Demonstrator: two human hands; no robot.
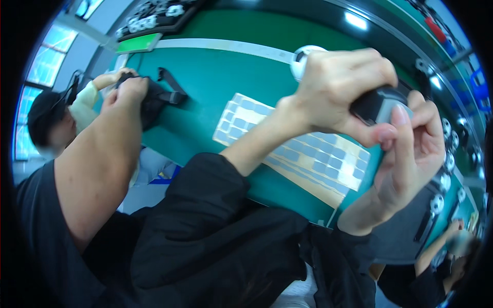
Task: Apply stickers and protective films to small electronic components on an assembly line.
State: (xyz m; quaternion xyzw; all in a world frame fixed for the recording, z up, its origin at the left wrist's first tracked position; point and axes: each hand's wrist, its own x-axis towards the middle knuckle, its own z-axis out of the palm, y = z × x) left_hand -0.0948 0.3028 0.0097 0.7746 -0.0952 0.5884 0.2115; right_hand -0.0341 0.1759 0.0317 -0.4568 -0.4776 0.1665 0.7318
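My left hand (341, 84) is closed on a small glossy black rounded piece (371, 104), held up above the table at the right. A light-grey patch (386, 111) lies against one side of this piece. The thumb of my right hand (411, 149) presses on the patch, with its other fingers curled around the far side. Below my left forearm a backing sheet (341, 191) of several grey-blue stickers lies on the table, partly covered by the arm. A white round part (303, 64) shows just behind my left hand.
The green table (200, 66) has a pale strip along its back. At left, a co-worker's bare forearm (97, 149) reaches to a black strapped object (154, 97), with another person beyond. Black-and-white parts (149, 18) fill a back-left tray. More parts (446, 159) and a person are at right.
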